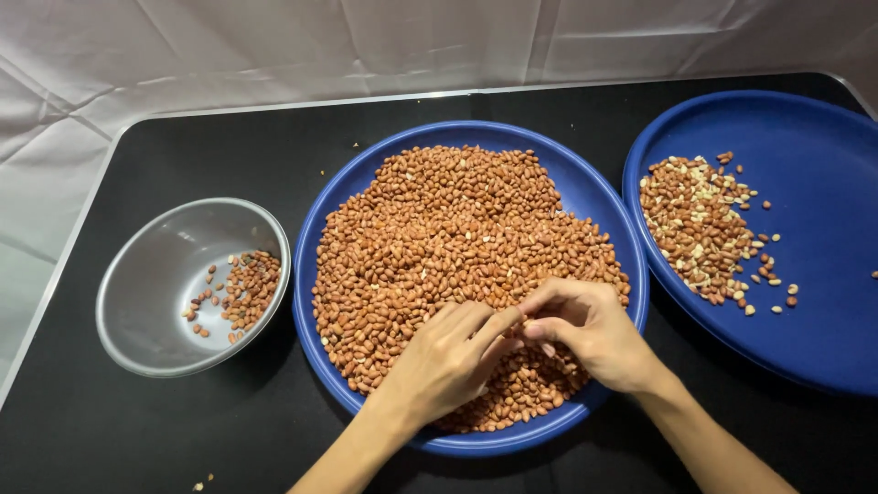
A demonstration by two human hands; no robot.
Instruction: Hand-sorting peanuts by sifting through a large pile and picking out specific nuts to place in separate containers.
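Peanuts (pixel 457 247) are piling in a red-brown heap that is filling the middle blue plate (pixel 594 197). Both hands are working at the heap's 5 o'clock edge, fingertips meeting. Right hand (pixel 590 329): thumb and forefinger are pinching together, seemingly on a single nut, though the nut itself is mostly hidden, so the grip is a judgement. Left hand (pixel 448 361): fingers are lying loosely together, tips touching the right hand's tips and resting on the nuts; cannot tell whether anything is pinched.

Handling, as a judgement: each nut is looking small, light, hard and smooth-skinned, so it is likely rolling easily; the papery skins are probably flaking and kernels splitting under a hard squeeze. Best hold is a light two-finger pinch across the short axis, one nut at a time.

Moving outward: at 9 o'clock a steel bowl (pixel 155 274) is holding a small cluster of nuts on its right side. At 3 o'clock a second blue plate (pixel 805 183) is carrying a smaller patch with pale, skinless pieces mixed in. Everything is sitting on a black table (pixel 110 430) with white cloth (pixel 183 55) behind at 12 o'clock.

No packages, labels or signs are showing.
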